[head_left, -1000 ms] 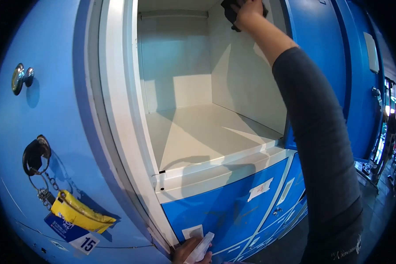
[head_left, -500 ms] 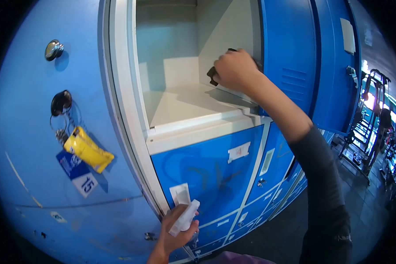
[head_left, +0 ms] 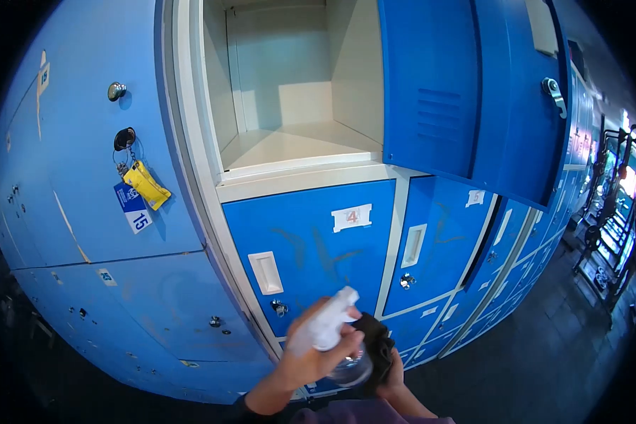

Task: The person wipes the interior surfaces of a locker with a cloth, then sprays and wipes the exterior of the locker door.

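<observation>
My left hand [head_left: 311, 357] is closed around the neck of a spray bottle [head_left: 331, 322] with a white trigger head and a clear body. Bunched in my right hand [head_left: 397, 378] is a dark cloth [head_left: 377, 346], right beside the bottle. Part of the right hand's fingers is hidden by the cloth. Both hands are low in front of a shut blue locker door [head_left: 311, 240] labelled 4. Above it, an open locker compartment [head_left: 283, 145] shows a bare cream interior.
The open blue locker door [head_left: 466, 92] swings out to the right at upper level. On the left, light-blue lockers carry a key with a yellow tag [head_left: 147, 185] and a tag numbered 15. Gym equipment [head_left: 604, 212] stands on the dark floor far right.
My right hand has left the open compartment and come down with the cloth beside the bottle. My left hand and the spray bottle have shifted right. The view has shifted too.
</observation>
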Demonstrator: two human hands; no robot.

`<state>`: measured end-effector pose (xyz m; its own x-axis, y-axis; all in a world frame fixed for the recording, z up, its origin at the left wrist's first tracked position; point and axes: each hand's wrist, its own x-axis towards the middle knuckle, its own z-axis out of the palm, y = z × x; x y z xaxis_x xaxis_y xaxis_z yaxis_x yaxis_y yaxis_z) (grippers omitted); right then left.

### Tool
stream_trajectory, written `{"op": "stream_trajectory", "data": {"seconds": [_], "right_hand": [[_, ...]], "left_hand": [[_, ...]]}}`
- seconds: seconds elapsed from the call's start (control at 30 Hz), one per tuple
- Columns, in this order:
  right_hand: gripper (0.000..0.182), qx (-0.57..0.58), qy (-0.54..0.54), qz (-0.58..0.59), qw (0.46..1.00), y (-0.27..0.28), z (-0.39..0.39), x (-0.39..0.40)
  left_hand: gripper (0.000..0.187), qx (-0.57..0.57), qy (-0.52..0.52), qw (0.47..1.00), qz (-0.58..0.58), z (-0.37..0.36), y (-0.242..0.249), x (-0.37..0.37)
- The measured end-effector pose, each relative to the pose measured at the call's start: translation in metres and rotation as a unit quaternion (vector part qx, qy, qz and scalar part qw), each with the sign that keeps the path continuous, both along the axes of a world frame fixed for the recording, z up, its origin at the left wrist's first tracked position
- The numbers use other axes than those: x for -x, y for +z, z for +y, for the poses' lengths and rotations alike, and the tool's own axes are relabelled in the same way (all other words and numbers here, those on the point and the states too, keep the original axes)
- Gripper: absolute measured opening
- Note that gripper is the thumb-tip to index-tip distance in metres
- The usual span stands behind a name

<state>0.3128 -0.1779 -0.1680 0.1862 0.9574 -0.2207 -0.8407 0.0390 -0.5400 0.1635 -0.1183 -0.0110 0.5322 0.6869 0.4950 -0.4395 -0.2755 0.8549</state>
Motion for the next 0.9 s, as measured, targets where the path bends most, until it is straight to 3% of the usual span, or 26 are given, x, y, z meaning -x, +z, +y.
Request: {"op": "stream_trajectory", "data": {"seconds": [0.03,0.07,0.13,0.17,0.27,0.3,0.4,0.43,0.5,0.6,0.63,0.67,0.73,0.77,0.87,0.9], "right_hand": [[0.062,0.004,0.007,-0.007,1.0,0.003,-0.008,0.003],[0.063,-0.026,0.041,-0.044,0.998,-0.005,-0.012,0.001],[0.065,0.011,0.018,0.0,1.0,-0.011,-0.016,0.002],[0.066,0.031,0.027,0.009,0.999,-0.01,-0.02,0.001],[0.069,0.086,0.049,0.02,0.995,-0.005,-0.026,-0.006],[0.069,0.102,0.053,0.019,0.993,-0.006,-0.027,-0.007],[0.064,0.102,0.056,0.011,0.993,-0.005,-0.028,-0.005],[0.062,0.1,0.053,0.024,0.993,-0.007,-0.024,-0.005],[0.055,0.096,0.048,0.038,0.994,-0.005,-0.027,-0.005],[0.055,0.069,0.051,-0.052,0.995,0.008,-0.03,-0.003],[0.055,0.062,0.056,0.019,0.996,0.009,-0.029,-0.003],[0.056,0.125,0.056,-0.005,0.991,0.017,-0.03,-0.004],[0.056,0.082,0.057,-0.034,0.994,0.032,-0.034,-0.006],[0.057,0.025,0.057,-0.027,0.998,0.01,-0.029,-0.018],[0.057,0.001,0.052,-0.021,0.998,0.014,-0.035,-0.039],[0.057,-0.049,0.077,-0.003,0.996,0.001,-0.035,-0.052]], "left_hand": [[0.06,-0.021,-0.003,0.999,0.045,-0.001,-0.011,-0.01],[0.059,0.016,0.007,0.999,0.049,-0.007,-0.019,-0.024],[0.061,-0.064,0.028,0.991,0.114,-0.014,-0.029,-0.035],[0.056,-0.015,-0.031,0.988,0.15,-0.014,-0.034,-0.034],[0.062,-0.304,-0.032,0.926,0.221,-0.006,-0.034,-0.032],[0.063,-0.336,-0.011,0.919,0.205,-0.007,-0.042,-0.03],[0.063,-0.163,-0.017,0.971,0.176,-0.029,-0.05,-0.026],[0.061,-0.215,0.009,0.959,0.184,-0.031,-0.049,-0.025],[0.057,-0.198,0.025,0.966,0.163,-0.037,-0.053,-0.028],[0.054,-0.153,0.04,0.977,0.147,-0.042,-0.052,-0.03],[0.054,-0.135,0.043,0.98,0.143,-0.041,-0.048,-0.031],[0.056,-0.084,0.015,0.994,0.064,-0.039,-0.04,-0.032],[0.06,-0.052,0.028,0.998,-0.021,-0.026,-0.022,-0.029],[0.064,-0.106,0.059,0.993,-0.009,-0.017,-0.006,-0.024],[0.067,-0.231,0.143,0.962,-0.02,0.007,0.054,-0.009],[0.067,-0.213,0.151,0.965,-0.037,0.019,0.069,-0.007]]}}
